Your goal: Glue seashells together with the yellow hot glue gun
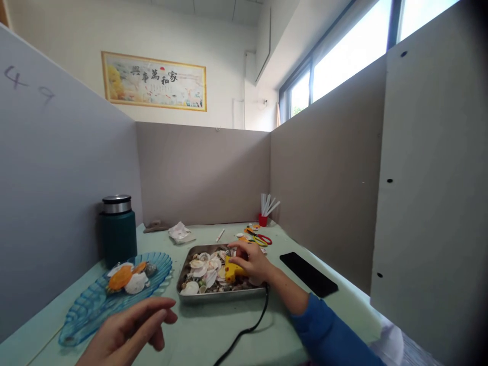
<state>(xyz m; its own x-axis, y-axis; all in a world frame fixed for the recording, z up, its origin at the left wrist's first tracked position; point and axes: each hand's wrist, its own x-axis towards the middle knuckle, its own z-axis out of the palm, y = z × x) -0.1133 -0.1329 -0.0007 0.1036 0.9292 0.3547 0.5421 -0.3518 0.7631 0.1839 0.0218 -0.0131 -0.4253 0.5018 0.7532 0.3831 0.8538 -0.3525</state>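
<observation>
The left hand (127,333) is released; the right hand (254,260) grasps the glue gun (231,271) over shells (209,264) in the tray (213,297), where snagging the cord (247,331) could scatter them.

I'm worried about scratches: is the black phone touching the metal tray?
Apart. The head view shows green cloth between the black phone and the right side of the metal tray.
</observation>
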